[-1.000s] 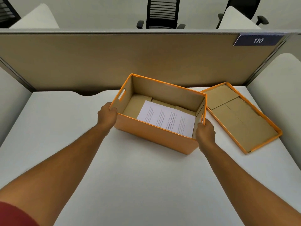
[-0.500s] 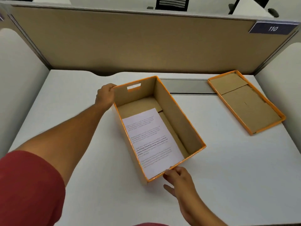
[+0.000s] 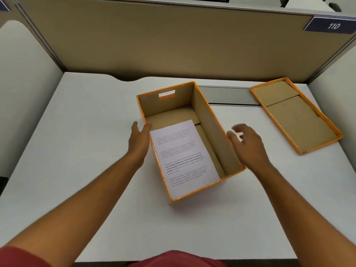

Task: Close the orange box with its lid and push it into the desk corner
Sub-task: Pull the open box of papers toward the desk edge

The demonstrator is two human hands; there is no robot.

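Note:
The orange box (image 3: 212, 130) stands open in the middle of the white desk, its long side running away from me. A printed sheet of paper (image 3: 183, 157) lies inside it. My left hand (image 3: 139, 140) is flat against the box's left wall, fingers apart. My right hand (image 3: 247, 144) hovers at the box's right wall, fingers spread and blurred, holding nothing. The orange lid (image 3: 294, 116) lies upside down on the desk at the right, apart from the box and from both hands.
A tan partition (image 3: 163, 43) closes the back of the desk (image 3: 86, 141), and white side panels (image 3: 23, 89) flank it left and right. A grey cable slot (image 3: 229, 96) runs along the back edge. A sign reading 110 (image 3: 332, 26) hangs top right.
The box stays lengthwise. My left hand left the far end and came to the left wall. My right hand rose from the near end to the right wall.

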